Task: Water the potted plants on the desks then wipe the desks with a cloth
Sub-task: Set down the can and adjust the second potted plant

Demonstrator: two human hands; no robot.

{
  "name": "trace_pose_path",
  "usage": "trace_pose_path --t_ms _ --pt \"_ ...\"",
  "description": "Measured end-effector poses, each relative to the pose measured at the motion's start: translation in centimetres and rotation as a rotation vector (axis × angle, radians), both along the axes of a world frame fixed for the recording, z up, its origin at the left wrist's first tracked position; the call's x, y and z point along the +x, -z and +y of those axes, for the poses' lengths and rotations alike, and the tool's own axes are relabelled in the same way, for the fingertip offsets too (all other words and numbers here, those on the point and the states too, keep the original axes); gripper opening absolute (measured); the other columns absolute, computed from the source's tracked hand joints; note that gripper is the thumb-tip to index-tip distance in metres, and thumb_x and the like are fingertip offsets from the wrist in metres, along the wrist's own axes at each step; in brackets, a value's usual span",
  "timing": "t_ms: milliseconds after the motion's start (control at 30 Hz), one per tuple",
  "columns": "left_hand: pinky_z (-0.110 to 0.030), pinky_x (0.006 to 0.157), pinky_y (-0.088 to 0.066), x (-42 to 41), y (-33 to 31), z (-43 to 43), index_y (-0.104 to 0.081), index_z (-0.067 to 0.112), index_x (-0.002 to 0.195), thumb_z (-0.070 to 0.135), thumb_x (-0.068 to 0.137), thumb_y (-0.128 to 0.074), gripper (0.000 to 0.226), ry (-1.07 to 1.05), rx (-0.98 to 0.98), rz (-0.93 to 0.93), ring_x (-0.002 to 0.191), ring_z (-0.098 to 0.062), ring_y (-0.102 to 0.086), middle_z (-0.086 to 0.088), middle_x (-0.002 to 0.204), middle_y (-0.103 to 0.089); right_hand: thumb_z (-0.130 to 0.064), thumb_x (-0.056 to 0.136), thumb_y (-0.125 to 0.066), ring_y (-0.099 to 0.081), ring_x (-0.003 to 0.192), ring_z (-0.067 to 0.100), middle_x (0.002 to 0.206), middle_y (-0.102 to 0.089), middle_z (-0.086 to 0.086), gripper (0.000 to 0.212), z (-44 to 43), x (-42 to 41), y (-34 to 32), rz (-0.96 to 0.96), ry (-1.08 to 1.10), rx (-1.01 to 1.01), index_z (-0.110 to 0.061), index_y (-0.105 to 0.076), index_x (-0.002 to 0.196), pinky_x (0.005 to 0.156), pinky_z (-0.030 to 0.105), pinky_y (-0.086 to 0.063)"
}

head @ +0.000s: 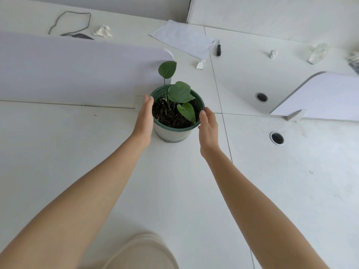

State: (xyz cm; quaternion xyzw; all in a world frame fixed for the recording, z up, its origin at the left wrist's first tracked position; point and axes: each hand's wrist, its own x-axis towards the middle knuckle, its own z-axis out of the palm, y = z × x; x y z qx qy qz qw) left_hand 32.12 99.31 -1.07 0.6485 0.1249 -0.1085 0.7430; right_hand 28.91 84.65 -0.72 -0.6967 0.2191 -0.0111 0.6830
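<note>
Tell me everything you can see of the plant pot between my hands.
The plant pot stands upright on the white desk: pale plastic-looking wall, dark green rim, dark soil, one small plant with a few green leaves. The left hand rests open against its left rim; the right hand flanks the right rim, contact unclear.

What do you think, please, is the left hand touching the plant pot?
Touching. The head view shows the left hand lying against the plant pot at its green rim, no gap visible.

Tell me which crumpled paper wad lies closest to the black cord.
The crumpled wad at the far left, just right of the looped black cord. The small wad and the long wad lie far to the right.
</note>
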Motion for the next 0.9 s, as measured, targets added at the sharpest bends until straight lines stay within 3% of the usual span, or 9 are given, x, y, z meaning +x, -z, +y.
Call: trace_pose_path --t_ms 100,167,267,467,567,633,700,767,900 --pt "-0.04 0.118 -0.019 -0.4 0.4 -0.4 -0.023 0.017 0.147 0.067 0.061 -0.039 0.1 0.002 -0.052 0.029 0.141 -0.013 -0.026 -0.002 0.155 -0.027 -0.024 0.098 -0.035 -0.05 0.099 0.003 0.11 -0.053 -0.011 0.039 -0.4 0.1 -0.2 -0.01 -0.028 -0.003 -0.014 -0.04 0.135 0.076 0.011 -0.039" --pt "-0.039 0.118 -0.014 -1.5 -0.4 -1.0 -0.014 0.02 0.149 0.058 0.076 -0.037 0.085 0.016 -0.059 0.028 0.143 -0.013 -0.02 0.0 0.157 -0.02 -0.026 0.098 -0.034 -0.049 0.111 0.012 0.122 -0.053 -0.001 0.038 -0.9 0.6 -0.5 0.006 -0.03 0.012 -0.013 -0.042 0.133 0.09 0.02 -0.041" --pt "-0.031 0.115 -0.007 -3.3 0.0 -1.9 0.0 0.024 0.148 0.033 0.097 -0.025 0.058 0.024 -0.022 0.0 0.144 -0.009 -0.009 0.007 0.158 -0.007 -0.031 0.098 -0.031 -0.05 0.106 0.015 0.11 -0.057 -0.002 0.031 -2.0 1.5 -1.3 0.037 -0.101 -0.001 -0.018 -0.054 0.114 0.092 0.028 -0.042" --pt "-0.039 0.118 -0.008 -2.4 0.8 -0.6 -0.02 0.023 0.147 0.043 0.095 -0.022 0.056 -0.039 0.026 0.019 0.143 -0.008 -0.013 0.008 0.156 -0.017 -0.046 0.097 -0.023 -0.04 0.125 0.017 0.139 -0.042 0.0 0.047 -3.2 0.5 -1.8 0.077 -0.078 0.032 -0.022 -0.038 0.135 0.113 0.042 -0.026" --pt "-0.034 0.105 -0.03 -1.2 -0.3 -0.8 -0.056 0.029 0.101 0.04 0.093 -0.024 0.034 -0.042 -0.013 0.03 0.119 -0.009 -0.041 0.013 0.114 -0.057 -0.044 0.097 -0.022 -0.04 0.129 0.016 0.14 -0.045 -0.001 0.049 -2.1 -0.7 -1.0 0.037 -0.074 0.097 -0.019 -0.039 0.135 0.113 0.04 -0.027" --pt "-0.025 0.081 -0.037 -1.0 -0.9 -1.4 -0.056 0.029 0.085 0.036 0.091 -0.027 0.03 -0.04 -0.051 0.028 0.1 -0.008 -0.048 0.014 0.088 -0.059 -0.047 0.096 -0.024 -0.037 0.132 0.014 0.145 -0.041 -0.002 0.053 -1.5 -0.6 -0.4 0.031 -0.055 0.126 -0.019 -0.038 0.139 0.114 0.04 -0.025" --pt "-0.022 0.074 -0.036 -1.3 -0.5 -1.7 -0.057 0.023 0.111 0.03 0.092 -0.027 0.037 -0.066 -0.066 0.016 0.099 -0.006 -0.049 0.012 0.1 -0.061 -0.054 0.091 -0.027 -0.031 0.136 0.013 0.149 -0.036 -0.005 0.059 -0.8 -0.1 -0.1 0.063 -0.054 0.15 -0.024 -0.035 0.141 0.115 0.043 -0.022" --pt "-0.02 0.08 -0.034 -2.1 -0.2 -2.0 -0.038 0.019 0.139 0.027 0.093 -0.028 0.048 -0.101 -0.111 0.018 0.111 -0.006 -0.046 0.007 0.128 -0.053 -0.055 0.09 -0.028 -0.033 0.136 0.014 0.147 -0.038 -0.005 0.059 -0.6 0.9 -0.2 0.085 -0.058 0.16 -0.025 -0.037 0.14 0.115 0.042 -0.023" --pt "-0.027 0.108 -0.014 -3.8 -0.1 -2.1 -0.013 0.019 0.149 0.032 0.087 -0.035 0.067 -0.108 -0.167 0.01 0.141 -0.007 -0.02 0.006 0.155 -0.021 -0.052 0.094 -0.024 -0.044 0.119 0.015 0.131 -0.051 -0.003 0.057 -1.5 2.6 -2.0 0.123 -0.139 0.119 -0.016 -0.047 0.132 0.108 0.035 -0.03"
